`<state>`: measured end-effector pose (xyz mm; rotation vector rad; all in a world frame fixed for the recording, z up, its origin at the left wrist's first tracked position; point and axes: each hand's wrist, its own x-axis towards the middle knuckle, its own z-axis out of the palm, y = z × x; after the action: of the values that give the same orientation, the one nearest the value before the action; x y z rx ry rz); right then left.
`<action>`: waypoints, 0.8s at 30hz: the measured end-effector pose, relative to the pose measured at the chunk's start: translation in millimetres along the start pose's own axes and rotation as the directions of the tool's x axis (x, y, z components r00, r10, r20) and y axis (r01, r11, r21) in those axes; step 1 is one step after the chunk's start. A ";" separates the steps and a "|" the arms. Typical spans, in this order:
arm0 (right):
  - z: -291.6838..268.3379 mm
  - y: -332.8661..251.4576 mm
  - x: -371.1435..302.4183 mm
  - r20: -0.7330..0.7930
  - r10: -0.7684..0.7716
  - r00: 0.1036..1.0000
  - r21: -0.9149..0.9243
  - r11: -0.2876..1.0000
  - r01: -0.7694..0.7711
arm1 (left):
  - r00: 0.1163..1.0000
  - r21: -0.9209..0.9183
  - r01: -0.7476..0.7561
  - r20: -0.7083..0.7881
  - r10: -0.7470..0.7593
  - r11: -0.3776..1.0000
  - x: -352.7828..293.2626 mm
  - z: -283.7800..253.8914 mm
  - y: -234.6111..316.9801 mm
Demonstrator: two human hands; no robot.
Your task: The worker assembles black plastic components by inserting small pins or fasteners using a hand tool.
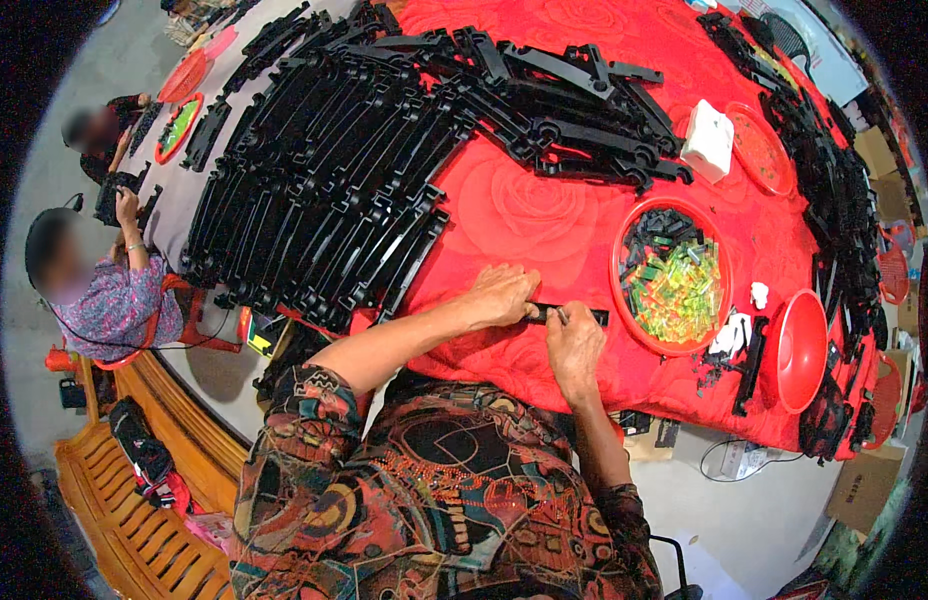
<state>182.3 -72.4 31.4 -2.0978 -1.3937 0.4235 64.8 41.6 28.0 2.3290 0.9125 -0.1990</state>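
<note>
A black plastic strip-like part lies low over the red cloth at the table's near edge, mostly covered by my hands. My left hand is closed around its left end. Over its middle, my right hand has its fingers pinched together against the part, and its right end sticks out past them. Whether a smaller piece sits in the right fingertips is hidden. Just right of my hands stands a red bowl with small yellow-green clear pieces and small black pieces.
Long black plastic parts lie in dense rows at the left and back. A white block-shaped pack, a red basin and crumpled white tissue are to the right. Two people sit at the far left beside a wooden bench.
</note>
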 end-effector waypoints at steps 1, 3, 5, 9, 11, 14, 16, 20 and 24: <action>0.2 0.0 0.0 0.004 0.008 1.000 -0.001 1.000 -0.008 | 1.000 -0.003 0.000 0.008 0.000 1.000 0.7 1.2 -0.2; 0.2 0.6 3.7 -0.008 -0.009 1.000 -0.003 1.000 0.009 | 0.999 -0.001 -0.012 -0.036 0.012 1.000 4.3 1.4 -0.9; 2.8 1.3 -0.9 -0.012 -0.001 1.000 -0.020 1.000 0.000 | 1.000 0.020 -0.008 -0.014 0.008 1.000 2.4 3.7 0.9; 6.9 2.1 4.0 -0.029 0.003 1.000 -0.029 1.000 -0.004 | 1.000 0.024 -0.020 0.000 0.020 1.000 7.4 -0.4 -1.7; 7.6 1.7 4.1 -0.039 0.013 0.999 -0.038 0.999 -0.015 | 0.998 -0.050 -0.062 0.027 0.063 0.997 10.6 1.0 -8.8; 6.1 2.7 2.0 -0.053 0.002 0.999 -0.021 1.000 -0.003 | 0.991 -0.067 -0.063 0.110 0.070 0.996 14.1 -6.7 -8.1; 4.8 1.3 2.6 -0.058 0.019 0.998 0.004 1.000 -0.018 | 0.989 -0.082 -0.092 0.111 0.101 0.992 18.8 -3.1 -14.5; 9.3 2.3 1.1 -0.095 -0.007 0.995 0.009 1.000 0.008 | 0.982 -0.128 -0.165 0.069 0.174 0.978 20.8 3.3 -27.2; 15.4 5.7 -0.9 -0.133 -0.008 0.991 -0.002 1.000 0.008 | 0.976 -0.159 -0.180 0.094 0.197 0.971 16.9 0.8 -23.5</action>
<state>177.6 -70.4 15.8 -2.0804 -1.3250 0.2741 62.2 63.9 9.8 2.2252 0.6257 -0.1702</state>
